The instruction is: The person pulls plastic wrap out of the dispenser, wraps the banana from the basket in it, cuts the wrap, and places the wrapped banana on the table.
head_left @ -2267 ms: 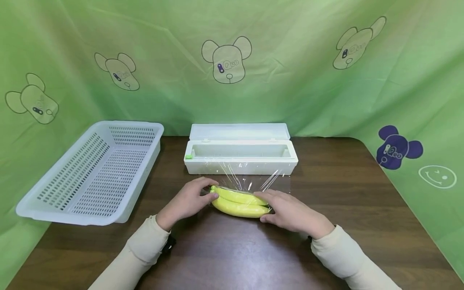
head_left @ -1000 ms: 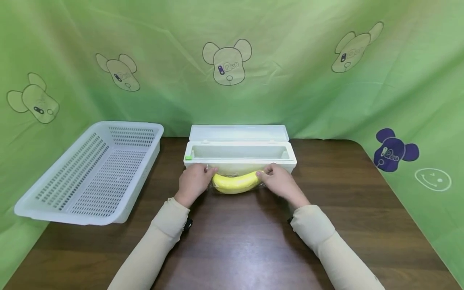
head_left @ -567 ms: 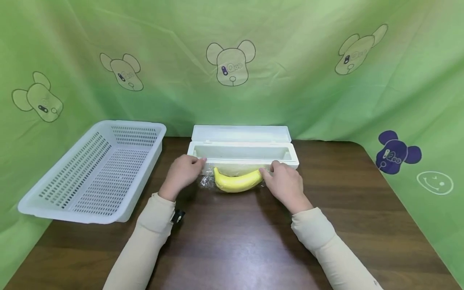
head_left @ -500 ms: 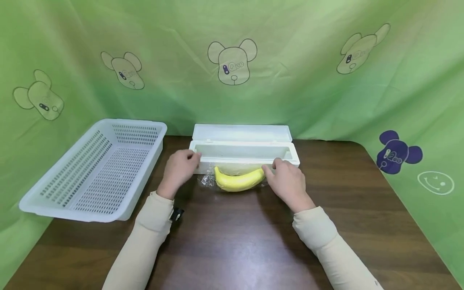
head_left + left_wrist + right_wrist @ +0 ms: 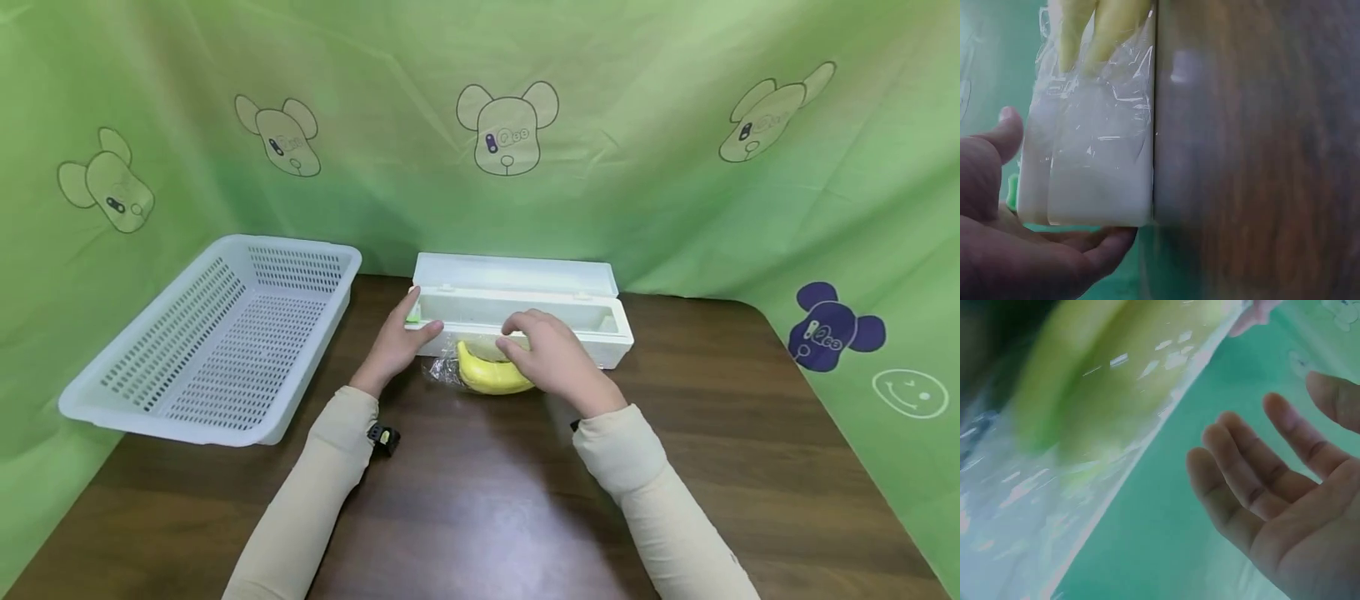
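Note:
Two yellow bananas (image 5: pixel 483 377) wrapped in clear cling film (image 5: pixel 442 372) lie on the brown table, right against the front of a white cling-film dispenser box (image 5: pixel 600 323) whose lid stands open. My left hand (image 5: pixel 397 340) holds the box's left end, thumb (image 5: pixel 1009 131) on one side and fingers (image 5: pixel 1107 242) round the end of the box (image 5: pixel 1097 187). My right hand (image 5: pixel 547 354) hovers over the bananas' right half, fingers (image 5: pixel 1241 481) spread and holding nothing. The wrapped bananas (image 5: pixel 1097 387) show blurred beside that palm.
A white perforated basket (image 5: pixel 187 417) stands tilted at the left of the table (image 5: pixel 750 467). Green cloth with bear prints hangs behind and to both sides. Bare wood lies in front of the bananas and to the right of the box.
Both hands rolled the bananas back to the box, then let go. My left hand went to the box's left end. My right hand moved left over the bananas.

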`<state>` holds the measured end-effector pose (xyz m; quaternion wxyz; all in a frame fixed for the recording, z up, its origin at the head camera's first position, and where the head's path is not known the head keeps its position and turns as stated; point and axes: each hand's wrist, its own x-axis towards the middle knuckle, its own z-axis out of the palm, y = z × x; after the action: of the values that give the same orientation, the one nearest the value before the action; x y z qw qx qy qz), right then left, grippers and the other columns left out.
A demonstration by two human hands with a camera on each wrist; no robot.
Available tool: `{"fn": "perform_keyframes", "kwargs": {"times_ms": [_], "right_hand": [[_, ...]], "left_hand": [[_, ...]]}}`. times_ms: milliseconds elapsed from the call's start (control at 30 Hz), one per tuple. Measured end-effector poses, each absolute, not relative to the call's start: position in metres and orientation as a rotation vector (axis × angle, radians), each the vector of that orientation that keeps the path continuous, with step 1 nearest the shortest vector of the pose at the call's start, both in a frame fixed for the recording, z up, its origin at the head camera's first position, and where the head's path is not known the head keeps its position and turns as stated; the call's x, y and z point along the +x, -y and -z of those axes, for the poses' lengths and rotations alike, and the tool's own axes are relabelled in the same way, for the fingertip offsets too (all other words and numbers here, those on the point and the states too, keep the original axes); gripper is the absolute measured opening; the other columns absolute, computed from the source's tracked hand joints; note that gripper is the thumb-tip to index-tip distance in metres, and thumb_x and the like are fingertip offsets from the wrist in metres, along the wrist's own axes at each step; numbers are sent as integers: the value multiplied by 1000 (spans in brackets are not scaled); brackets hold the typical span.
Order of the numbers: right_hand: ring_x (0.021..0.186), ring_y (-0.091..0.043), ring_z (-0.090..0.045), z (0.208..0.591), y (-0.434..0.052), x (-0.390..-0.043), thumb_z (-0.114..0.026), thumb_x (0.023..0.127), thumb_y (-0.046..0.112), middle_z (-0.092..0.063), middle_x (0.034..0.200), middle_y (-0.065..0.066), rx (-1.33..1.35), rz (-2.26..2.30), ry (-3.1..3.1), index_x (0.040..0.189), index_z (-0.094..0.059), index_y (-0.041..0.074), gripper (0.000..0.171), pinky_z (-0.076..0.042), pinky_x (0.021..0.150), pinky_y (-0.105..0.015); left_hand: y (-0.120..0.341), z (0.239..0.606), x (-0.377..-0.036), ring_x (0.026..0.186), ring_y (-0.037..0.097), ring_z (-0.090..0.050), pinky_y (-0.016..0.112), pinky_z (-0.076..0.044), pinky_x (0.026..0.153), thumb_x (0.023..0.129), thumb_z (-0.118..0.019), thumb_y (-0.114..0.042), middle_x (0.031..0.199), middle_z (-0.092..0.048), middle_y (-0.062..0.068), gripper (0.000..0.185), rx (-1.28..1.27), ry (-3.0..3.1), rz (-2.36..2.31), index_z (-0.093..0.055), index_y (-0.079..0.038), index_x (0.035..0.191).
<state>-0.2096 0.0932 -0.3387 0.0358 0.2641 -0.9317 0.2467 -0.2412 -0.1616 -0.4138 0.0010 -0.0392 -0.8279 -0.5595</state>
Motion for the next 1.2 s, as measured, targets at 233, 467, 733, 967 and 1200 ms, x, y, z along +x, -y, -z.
{"fn": "perform_keyframes", "kwargs": {"times_ms": [233, 467, 733, 967, 1200], "right_hand": [[112, -31, -62, 321, -50, -232, -63, 101, 22, -69, 117, -13, 1014, -647, 2889, 116, -69, 2, 26, -46, 100, -45], [111, -26, -63, 317, 3, -264, -61, 101, 15, -68, 125, -9, 1201, -570, 2964, 132, -66, 5, 33, -47, 100, -39], [82, -21, -62, 337, 39, -275, -65, 96, 10, -70, 90, -4, 1251, -390, 2962, 92, -74, 8, 11, -51, 76, -37], [87, -21, -63, 343, 43, -275, -65, 96, 9, -69, 92, -4, 1171, -299, 2969, 94, -71, 9, 7, -52, 78, -38], [86, -21, -62, 341, 42, -278, -72, 91, 10, -68, 90, -4, 1146, -289, 3010, 91, -71, 9, 1, -52, 78, -36]], "left_hand": [[171, 417, -242, 150, 27, -21, 47, -22, 118, 97, -70, -32, 163, -28, 6, 75, -139, 2632, 1776, -30, -22, 160], [178, 420, -245, 146, 28, -30, 49, -33, 113, 92, -74, -43, 160, -35, 6, 78, -138, 2650, 1748, -36, -27, 158], [180, 424, -245, 119, 30, -55, 48, -47, 98, 96, -71, -21, 142, -55, 15, 59, -139, 2658, 1688, -49, -9, 149], [179, 426, -245, 119, 29, -54, 47, -46, 97, 96, -71, -21, 143, -55, 13, 59, -134, 2654, 1678, -49, -9, 149], [179, 426, -247, 131, 28, -48, 47, -43, 104, 94, -74, -22, 149, -50, 11, 67, -134, 2626, 1716, -45, -13, 153]]}}
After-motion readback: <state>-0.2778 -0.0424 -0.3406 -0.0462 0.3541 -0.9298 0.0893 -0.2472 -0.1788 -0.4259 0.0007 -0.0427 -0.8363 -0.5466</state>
